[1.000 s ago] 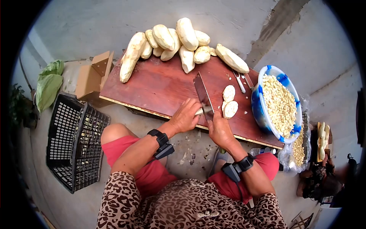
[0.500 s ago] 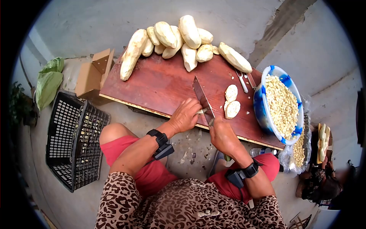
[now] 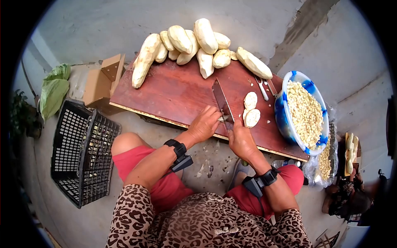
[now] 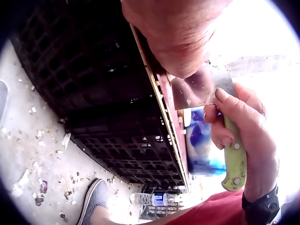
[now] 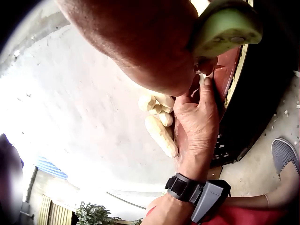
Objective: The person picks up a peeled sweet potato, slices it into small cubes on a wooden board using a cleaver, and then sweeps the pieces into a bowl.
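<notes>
My right hand (image 3: pixel 242 142) grips a cleaver (image 3: pixel 222 99) by its green handle (image 4: pixel 235 161), thumb against the base of the blade. The wide blade stands on edge over the red-brown table (image 3: pixel 178 93), near its front edge. Just left of the blade, my left hand (image 3: pixel 203 125) holds a small pale piece of peeled root (image 3: pixel 221 119), with fingers bent over it. Most of that piece is hidden by the fingers and blade. Right of the cleaver lie several round white slices (image 3: pixel 251 118). Peeled whole roots (image 3: pixel 180 40) are heaped along the table's back.
A blue and white basin (image 3: pixel 280 118) full of diced pieces stands at the table's right end, near a white-handled peeler (image 3: pixel 262 89). Left of the table are a black crate (image 3: pixel 84 151) and a cardboard box (image 3: pixel 96 87). Another person (image 3: pixel 351 196) is at far right.
The cleaver has tilted slightly back and forth beside the left fingers. Both hands stay in nearly the same place, and the slices and heaped roots lie as before.
</notes>
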The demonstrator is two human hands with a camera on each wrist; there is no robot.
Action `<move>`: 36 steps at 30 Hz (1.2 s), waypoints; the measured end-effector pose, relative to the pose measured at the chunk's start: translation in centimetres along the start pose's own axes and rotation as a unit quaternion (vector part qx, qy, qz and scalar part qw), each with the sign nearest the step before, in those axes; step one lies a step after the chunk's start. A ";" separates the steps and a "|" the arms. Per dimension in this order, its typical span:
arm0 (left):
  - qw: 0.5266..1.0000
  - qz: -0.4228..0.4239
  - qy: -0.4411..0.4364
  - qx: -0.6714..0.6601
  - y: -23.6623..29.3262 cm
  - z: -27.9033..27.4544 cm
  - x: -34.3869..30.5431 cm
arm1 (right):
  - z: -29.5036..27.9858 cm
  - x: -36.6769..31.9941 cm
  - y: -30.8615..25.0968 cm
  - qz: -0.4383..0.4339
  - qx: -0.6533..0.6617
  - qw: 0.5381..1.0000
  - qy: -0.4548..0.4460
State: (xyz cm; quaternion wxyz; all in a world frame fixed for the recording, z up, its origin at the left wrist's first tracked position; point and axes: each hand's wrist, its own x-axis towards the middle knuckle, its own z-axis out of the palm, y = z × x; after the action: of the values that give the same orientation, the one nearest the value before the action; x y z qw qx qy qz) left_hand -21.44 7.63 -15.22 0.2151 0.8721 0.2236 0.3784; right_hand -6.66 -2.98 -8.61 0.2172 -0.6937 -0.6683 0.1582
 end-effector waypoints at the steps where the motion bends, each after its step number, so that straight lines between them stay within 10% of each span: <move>1: 1.000 -0.004 -0.003 0.003 -0.1 0.0 -0.1 | -0.2 0.0 0.0 -0.006 0.005 1.000 0.005; 36: 0.999 -0.052 0.005 -0.010 0.2 -1.3 -0.6 | -1.9 -0.8 -2.2 -0.011 0.042 0.999 -0.021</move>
State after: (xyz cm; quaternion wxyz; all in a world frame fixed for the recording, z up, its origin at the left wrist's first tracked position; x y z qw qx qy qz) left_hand -22.71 7.42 -14.60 0.2424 0.8550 0.2660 0.3735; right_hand -7.64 -3.88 -5.85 0.2338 -0.6731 -0.6730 0.1981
